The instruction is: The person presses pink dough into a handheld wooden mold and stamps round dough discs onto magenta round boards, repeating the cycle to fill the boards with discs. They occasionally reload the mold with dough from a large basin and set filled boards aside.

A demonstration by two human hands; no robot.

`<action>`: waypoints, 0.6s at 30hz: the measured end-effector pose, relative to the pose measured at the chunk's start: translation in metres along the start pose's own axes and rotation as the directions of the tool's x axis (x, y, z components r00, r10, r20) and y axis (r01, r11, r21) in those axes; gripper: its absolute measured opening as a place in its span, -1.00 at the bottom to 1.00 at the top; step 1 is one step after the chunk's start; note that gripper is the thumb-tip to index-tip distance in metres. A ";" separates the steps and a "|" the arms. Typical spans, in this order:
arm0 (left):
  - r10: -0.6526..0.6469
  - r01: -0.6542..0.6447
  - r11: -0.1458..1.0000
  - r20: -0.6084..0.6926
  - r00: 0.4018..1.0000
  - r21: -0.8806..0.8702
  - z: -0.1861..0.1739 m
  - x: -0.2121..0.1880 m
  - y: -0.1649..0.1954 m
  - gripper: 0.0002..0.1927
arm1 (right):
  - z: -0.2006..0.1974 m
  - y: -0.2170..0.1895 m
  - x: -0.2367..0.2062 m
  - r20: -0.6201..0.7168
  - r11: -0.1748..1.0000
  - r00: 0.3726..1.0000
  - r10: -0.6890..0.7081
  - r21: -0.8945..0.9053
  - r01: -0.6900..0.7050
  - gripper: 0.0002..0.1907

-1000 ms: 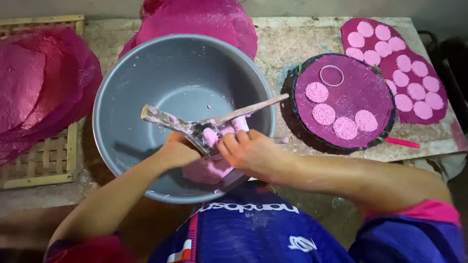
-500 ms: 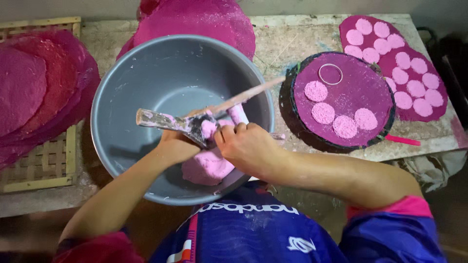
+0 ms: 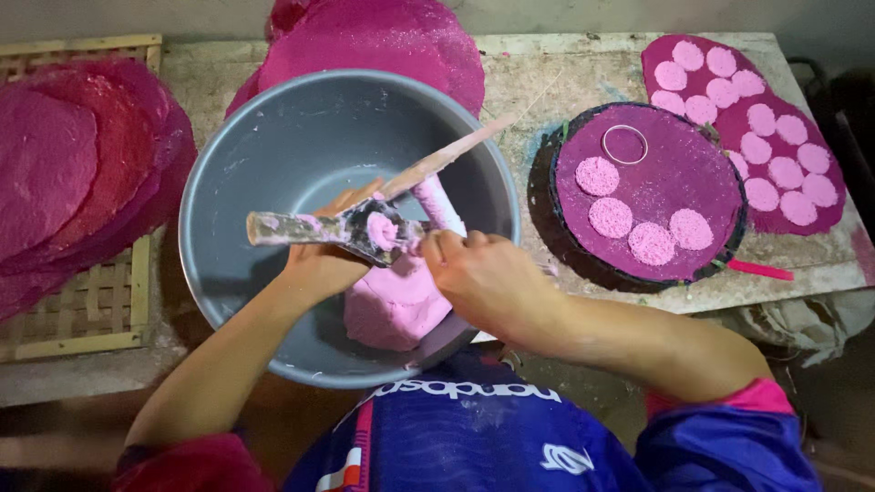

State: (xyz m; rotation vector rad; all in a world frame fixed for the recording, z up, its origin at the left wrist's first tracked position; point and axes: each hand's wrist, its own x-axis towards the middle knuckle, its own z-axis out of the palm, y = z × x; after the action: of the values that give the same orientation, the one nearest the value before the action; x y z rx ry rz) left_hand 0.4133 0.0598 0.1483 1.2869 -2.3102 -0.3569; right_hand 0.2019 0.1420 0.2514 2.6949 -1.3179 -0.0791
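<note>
A large grey basin [image 3: 273, 155] stands in front of me with a lump of pink dough [image 3: 392, 305] at its near side. My left hand [image 3: 319, 264] grips a dough-smeared metal press tool [image 3: 328, 228] over the basin. My right hand [image 3: 483, 278] holds a long thin stick [image 3: 447, 159] coated in pink paste and works it against the tool's cup. Both hands are close together above the dough.
A round dark board [image 3: 656, 196] at right carries several small pink discs and a metal ring [image 3: 625, 144]. More discs lie on a magenta sheet [image 3: 775, 137] beyond it. Large magenta sheets [image 3: 73, 182] rest on a bamboo rack [image 3: 91, 310] at left, others [image 3: 383, 36] behind the basin.
The stick's far end has swung slightly toward the basin's right rim, and both hands with the tool have shifted a little further into the basin over the dough.
</note>
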 end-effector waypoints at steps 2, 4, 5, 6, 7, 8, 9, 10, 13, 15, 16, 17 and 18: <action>-0.216 0.218 0.976 0.084 0.973 -0.019 -0.016 0.002 -0.004 -0.30 | -0.004 0.012 -0.020 -0.018 0.989 0.997 0.078 0.129 -0.075 -0.71; -0.556 0.594 0.802 0.277 0.783 -0.070 -0.036 0.008 -0.015 -0.44 | -0.002 0.024 -0.032 -0.038 0.945 0.969 0.244 0.234 -0.228 -0.72; -0.481 0.498 0.859 0.151 0.864 -0.115 -0.037 0.008 -0.014 -0.38 | 0.002 0.028 -0.034 -0.049 0.911 0.944 0.327 0.283 -0.301 -0.72; -0.391 0.390 0.910 0.019 0.920 -0.142 -0.037 0.007 -0.014 -0.31 | 0.013 0.028 -0.028 -0.133 0.874 0.943 0.306 0.431 -0.223 -0.71; -0.295 0.279 0.948 -0.103 0.950 -0.152 -0.036 0.007 -0.015 -0.24 | 0.029 0.023 -0.016 -0.209 0.812 0.931 0.298 0.568 -0.132 -0.69; -0.129 0.134 0.991 -0.235 0.964 0.005 -0.033 0.006 -0.015 -0.27 | 0.045 0.016 -0.007 -0.279 0.729 0.912 0.299 0.684 -0.029 -0.67; 0.062 0.000 0.984 -0.341 0.938 0.179 -0.029 0.005 -0.016 -0.31 | 0.063 0.008 0.000 -0.284 0.679 0.911 0.300 0.734 0.005 -0.56; 0.265 -0.112 0.926 -0.408 0.874 0.361 -0.026 0.005 -0.018 -0.34 | 0.080 0.002 0.005 -0.293 0.629 0.908 0.299 0.776 0.044 -0.46; -0.012 -0.056 0.987 -0.414 0.910 -0.152 -0.024 0.004 -0.032 -0.06 | 0.115 -0.012 -0.004 -0.348 0.508 0.899 0.267 0.843 0.176 -0.55; -0.094 0.091 0.996 -0.351 0.932 -0.026 -0.021 0.004 -0.038 -0.05 | 0.128 -0.002 -0.003 -0.310 0.492 0.923 0.230 0.855 0.164 -0.63; -0.131 0.152 0.988 -0.316 0.940 0.041 -0.019 0.004 -0.040 -0.05 | 0.131 0.002 -0.002 -0.289 0.482 0.931 0.221 0.862 0.153 -0.67; -0.130 0.139 0.990 -0.320 0.939 0.007 -0.016 0.004 -0.041 0.02 | 0.134 0.006 0.000 -0.173 0.365 0.940 0.293 0.929 0.057 -0.67; -0.128 0.126 0.992 -0.325 0.937 -0.028 -0.011 0.004 -0.039 0.08 | 0.136 0.011 0.004 -0.048 0.235 0.937 0.347 0.971 -0.038 -0.66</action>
State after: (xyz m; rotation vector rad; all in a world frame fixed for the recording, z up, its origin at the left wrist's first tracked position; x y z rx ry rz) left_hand 0.4460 0.0362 0.1417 1.3806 -1.9539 -0.1764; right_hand 0.1809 0.1188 0.1187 3.0602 -2.0416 1.6412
